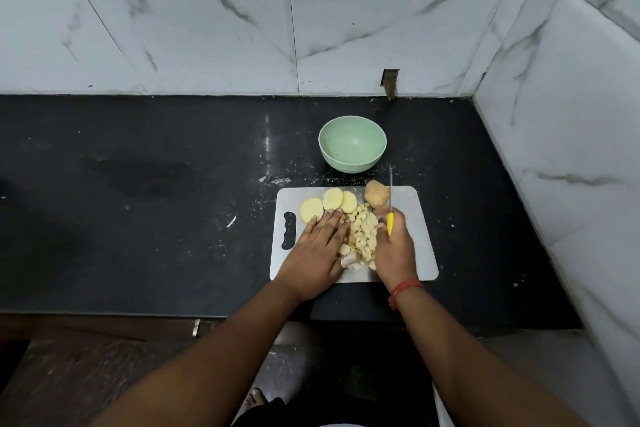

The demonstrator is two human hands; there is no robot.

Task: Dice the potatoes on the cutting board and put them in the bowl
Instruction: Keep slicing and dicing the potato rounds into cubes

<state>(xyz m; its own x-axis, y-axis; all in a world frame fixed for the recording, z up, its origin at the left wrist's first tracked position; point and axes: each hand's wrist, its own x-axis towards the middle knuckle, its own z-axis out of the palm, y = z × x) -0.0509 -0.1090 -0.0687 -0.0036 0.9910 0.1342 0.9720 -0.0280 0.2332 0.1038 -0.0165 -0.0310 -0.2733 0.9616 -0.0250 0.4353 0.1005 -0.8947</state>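
A: What does each hand hold?

B: The right hand [394, 246] is curled round the yellow handle of a knife [390, 208], blade pointing away from the person. The left hand [317, 250] holds nothing; it lies flat with fingers straight and together, palm down on the cutting board [415, 236].

A: Where are the diced potatoes relative to those hands?

B: The pile of diced potato [362, 236] lies between the 2 hands, touching the left fingers on one side and just beside the right knuckles on the other.

A: And the uncut parts?

B: 3 round potato slices [332, 204] lie in a row just beyond the left fingertips; the nearest slice is partly under them. 1 unpeeled potato piece [375, 198] sits beyond the right hand, just left of the knife blade.

A: Where is the bowl?

B: The green bowl [352, 144] stands on the black counter [138, 184], beyond the board's far edge and apart from both hands. No potato is visible inside it.

A: Anything on the right wrist?

B: A red thread band [403, 289].
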